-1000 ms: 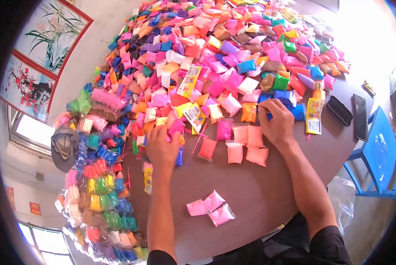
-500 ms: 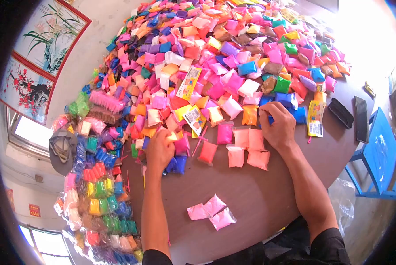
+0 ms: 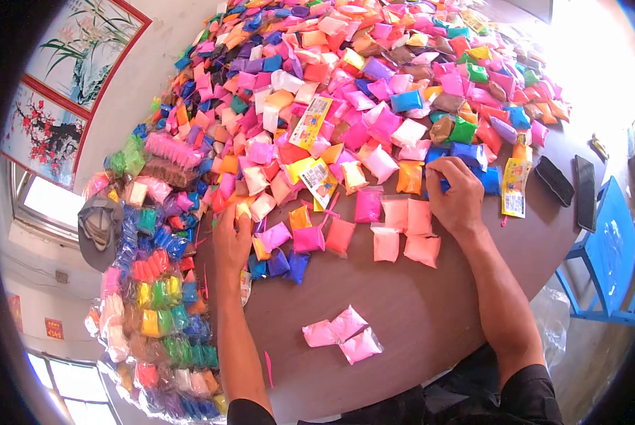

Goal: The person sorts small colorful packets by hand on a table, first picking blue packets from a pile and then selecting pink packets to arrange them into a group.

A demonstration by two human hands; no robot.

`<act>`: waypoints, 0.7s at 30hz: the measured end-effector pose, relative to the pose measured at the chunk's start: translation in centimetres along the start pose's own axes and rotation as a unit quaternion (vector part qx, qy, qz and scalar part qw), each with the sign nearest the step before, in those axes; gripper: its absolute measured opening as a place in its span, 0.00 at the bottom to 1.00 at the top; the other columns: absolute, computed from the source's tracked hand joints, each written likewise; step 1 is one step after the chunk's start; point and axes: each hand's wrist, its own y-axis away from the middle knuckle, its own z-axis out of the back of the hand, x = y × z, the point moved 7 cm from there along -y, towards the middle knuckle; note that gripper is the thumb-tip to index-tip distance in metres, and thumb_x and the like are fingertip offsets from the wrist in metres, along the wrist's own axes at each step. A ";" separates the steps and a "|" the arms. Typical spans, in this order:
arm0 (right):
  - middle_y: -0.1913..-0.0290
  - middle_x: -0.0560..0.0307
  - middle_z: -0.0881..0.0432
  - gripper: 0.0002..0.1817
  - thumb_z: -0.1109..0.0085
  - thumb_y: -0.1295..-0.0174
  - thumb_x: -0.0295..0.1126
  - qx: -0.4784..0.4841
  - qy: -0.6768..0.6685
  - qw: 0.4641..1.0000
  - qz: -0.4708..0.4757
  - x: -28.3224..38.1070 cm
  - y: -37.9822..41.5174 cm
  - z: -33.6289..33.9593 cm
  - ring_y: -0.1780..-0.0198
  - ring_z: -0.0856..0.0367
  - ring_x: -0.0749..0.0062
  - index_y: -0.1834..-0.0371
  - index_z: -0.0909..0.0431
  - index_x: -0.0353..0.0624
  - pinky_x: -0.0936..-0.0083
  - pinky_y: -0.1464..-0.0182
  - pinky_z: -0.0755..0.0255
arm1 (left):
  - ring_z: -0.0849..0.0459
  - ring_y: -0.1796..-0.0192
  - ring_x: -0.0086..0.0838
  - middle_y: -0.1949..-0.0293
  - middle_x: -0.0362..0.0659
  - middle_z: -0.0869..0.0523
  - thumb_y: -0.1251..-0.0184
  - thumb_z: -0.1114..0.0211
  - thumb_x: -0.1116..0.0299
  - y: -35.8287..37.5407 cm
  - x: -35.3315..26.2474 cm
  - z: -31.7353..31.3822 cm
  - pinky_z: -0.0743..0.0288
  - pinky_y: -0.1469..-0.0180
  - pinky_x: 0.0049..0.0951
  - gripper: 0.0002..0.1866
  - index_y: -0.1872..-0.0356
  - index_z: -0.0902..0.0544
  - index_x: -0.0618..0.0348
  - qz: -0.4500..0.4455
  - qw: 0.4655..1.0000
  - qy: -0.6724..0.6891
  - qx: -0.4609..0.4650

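A large heap of small coloured packets (image 3: 378, 120) covers the far part of the brown table (image 3: 402, 312). My left hand (image 3: 232, 237) is at the heap's left edge, fingers bent over packets; what it holds, if anything, is hidden. Beside it lie a magenta packet (image 3: 308, 239) and a dark blue packet (image 3: 298, 266). My right hand (image 3: 457, 195) rests with curled fingers by blue packets (image 3: 484, 178); its fingertips are partly hidden. Salmon packets (image 3: 422, 249) lie between the hands. Nearer me are three pink packets (image 3: 361, 346).
Bundled packets (image 3: 163, 322) line the table's left side, with a grey cap (image 3: 100, 232) beyond them. Yellow printed cards (image 3: 514, 185) lie among the packets. At right are a black tray (image 3: 554, 180), a dark flat object (image 3: 585, 193) and a blue chair (image 3: 608, 248).
My left hand has moved slightly left, and packets beside it have shifted and spread, showing more blue, purple and orange ones. My right hand stays by the blue packets.
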 end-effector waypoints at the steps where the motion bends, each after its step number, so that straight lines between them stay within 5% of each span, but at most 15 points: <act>1: 0.58 0.51 0.11 0.03 0.31 0.32 0.28 0.001 -0.002 1.000 -0.001 -0.1 0.0 0.0 0.56 0.09 0.51 0.58 0.12 0.44 0.60 0.54 0.16 | 0.10 0.48 0.52 0.50 0.62 0.10 0.19 0.41 0.61 -0.1 0.1 -0.4 0.19 0.44 0.46 0.22 0.33 0.17 0.64 -0.006 1.000 -0.001 0.003; 6: 0.58 0.50 0.11 0.03 0.31 0.32 0.28 0.003 -0.002 1.000 -0.001 -0.1 0.0 -0.1 0.56 0.09 0.51 0.58 0.12 0.43 0.60 0.54 0.17 | 0.10 0.49 0.52 0.52 0.60 0.10 0.19 0.41 0.66 0.0 0.6 -1.7 0.19 0.45 0.46 0.19 0.36 0.17 0.64 0.038 0.997 0.066 -0.015; 9: 0.58 0.50 0.11 0.03 0.31 0.32 0.28 0.005 -0.001 1.000 0.003 -0.1 0.1 0.0 0.56 0.09 0.51 0.58 0.12 0.43 0.60 0.54 0.17 | 0.10 0.49 0.52 0.51 0.58 0.09 0.19 0.41 0.65 0.0 3.2 -2.4 0.19 0.44 0.45 0.18 0.36 0.17 0.64 0.141 0.975 0.160 0.063; 18: 0.58 0.50 0.10 0.04 0.31 0.31 0.29 0.008 -0.008 1.000 -0.007 -0.2 0.0 -0.1 0.56 0.09 0.51 0.57 0.11 0.43 0.60 0.53 0.16 | 0.12 0.44 0.54 0.47 0.56 0.11 0.31 0.30 0.64 -0.4 -1.7 -3.2 0.18 0.45 0.55 0.25 0.34 0.18 0.59 -0.061 0.987 -0.146 0.043; 21: 0.58 0.51 0.10 0.04 0.32 0.31 0.29 0.005 -0.009 1.000 -0.005 -0.3 0.1 -0.1 0.56 0.09 0.52 0.57 0.11 0.44 0.60 0.53 0.16 | 0.13 0.41 0.55 0.44 0.58 0.12 0.36 0.26 0.64 -1.2 -2.2 -4.2 0.17 0.44 0.56 0.30 0.33 0.20 0.56 0.001 0.973 -0.211 0.095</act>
